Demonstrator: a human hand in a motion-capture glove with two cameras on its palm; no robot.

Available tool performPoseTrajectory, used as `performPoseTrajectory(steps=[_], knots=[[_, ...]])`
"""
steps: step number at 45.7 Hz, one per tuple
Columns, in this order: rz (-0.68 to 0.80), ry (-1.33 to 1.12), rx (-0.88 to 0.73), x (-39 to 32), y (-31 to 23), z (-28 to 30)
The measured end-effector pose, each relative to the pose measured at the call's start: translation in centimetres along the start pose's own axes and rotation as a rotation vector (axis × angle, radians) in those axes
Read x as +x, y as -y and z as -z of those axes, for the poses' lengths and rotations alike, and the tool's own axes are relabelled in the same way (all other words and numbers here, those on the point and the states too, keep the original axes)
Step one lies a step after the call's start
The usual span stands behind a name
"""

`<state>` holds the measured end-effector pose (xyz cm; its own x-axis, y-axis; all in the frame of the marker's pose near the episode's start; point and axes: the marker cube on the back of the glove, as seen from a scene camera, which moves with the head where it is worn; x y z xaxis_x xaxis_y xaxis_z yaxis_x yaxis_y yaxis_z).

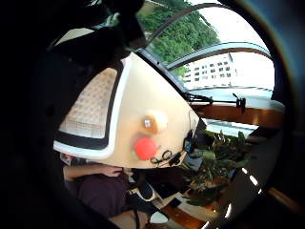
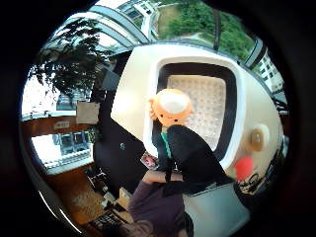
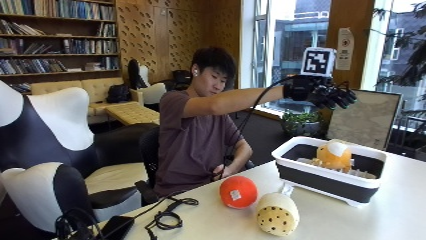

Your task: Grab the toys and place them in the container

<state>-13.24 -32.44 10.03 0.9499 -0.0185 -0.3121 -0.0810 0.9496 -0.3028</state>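
My gloved right hand (image 3: pixel 325 94) hangs in the air above the container (image 3: pixel 325 183), fingers loosely curled and holding nothing. The container is a white-rimmed tub with black walls at the table's far right. An orange toy with a white patch (image 3: pixel 334 154) sits inside it, rising above the rim. In the thumb side view the same orange toy (image 2: pixel 171 106) shows over the tub (image 2: pixel 197 53), beside a black gloved finger (image 2: pixel 190 155). On the table nearer the person lie a red ball (image 3: pixel 238 191) and a cream dotted toy (image 3: pixel 277 213), both outside the tub.
A black cable (image 3: pixel 164 218) lies coiled near the table's (image 3: pixel 399 215) front left corner. A framed board (image 3: pixel 363 120) stands behind the container, with a plant (image 3: pixel 301 120) by the window. Black-and-white chairs (image 3: pixel 46 150) stand to the left.
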Motion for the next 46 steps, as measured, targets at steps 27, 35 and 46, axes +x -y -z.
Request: performPoseTrajectory(steps=[27, 35, 46], knots=[[-0.307, 0.138, -0.205, 22.3, -4.3, -16.4], [-0.315, 0.214, -0.322, 22.9, -4.0, -24.5], [-0.356, 0.254, -0.307, 22.6, -3.1, -29.5]])
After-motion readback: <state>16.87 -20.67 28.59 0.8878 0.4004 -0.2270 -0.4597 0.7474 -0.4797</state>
